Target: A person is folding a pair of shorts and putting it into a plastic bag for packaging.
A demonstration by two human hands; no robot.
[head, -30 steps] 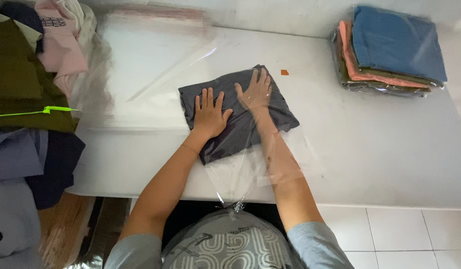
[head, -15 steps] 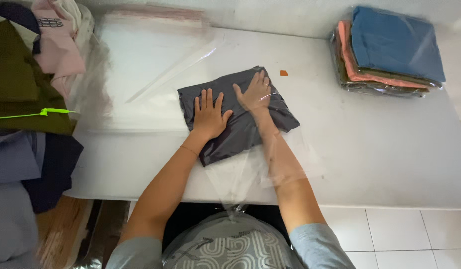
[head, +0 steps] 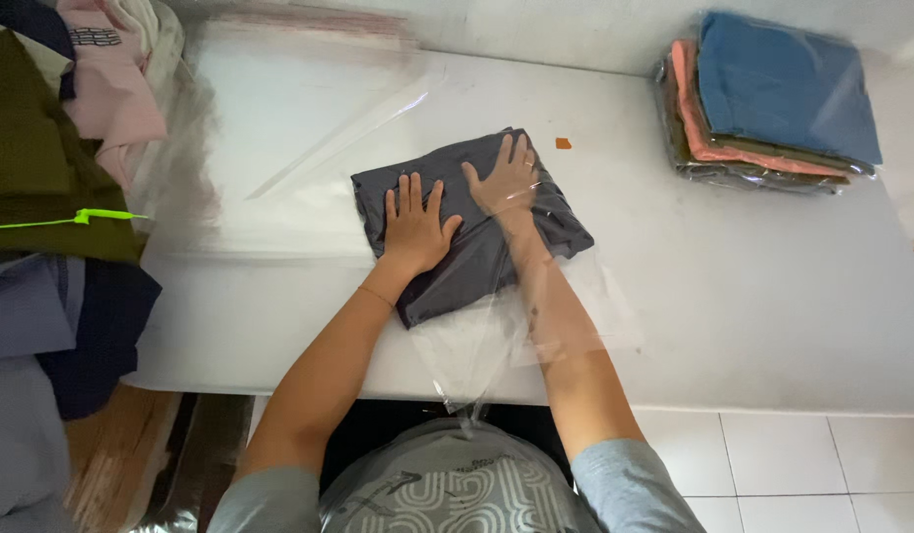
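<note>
Pressing down with both palms, I have my hands flat on a folded dark grey cloth garment [head: 467, 227] that lies near the middle of the white tabletop [head: 753, 296]. My left hand [head: 415, 225] rests on the nearer left part of the garment, fingers spread and straight, holding nothing, only bearing on the fabric. My right hand [head: 504, 180] lies on the far right part, also spread open and flat; my right forearm is inside a clear plastic bag [head: 536, 326] that stretches from the table's near edge up over the garment's right side, so this hand touches the cloth from within the bag. The bag's open mouth hangs over the edge towards my body.

Just beyond the garment sits a small orange scrap [head: 564, 143] on the table. At the far right corner stands a stack of bagged folded garments [head: 773, 99], blue on top, with pink and olive beneath. On my left is a heap of loose clothes [head: 52, 168] in olive, pink and navy, crossed by a bright green plastic strip [head: 82, 217].
</note>
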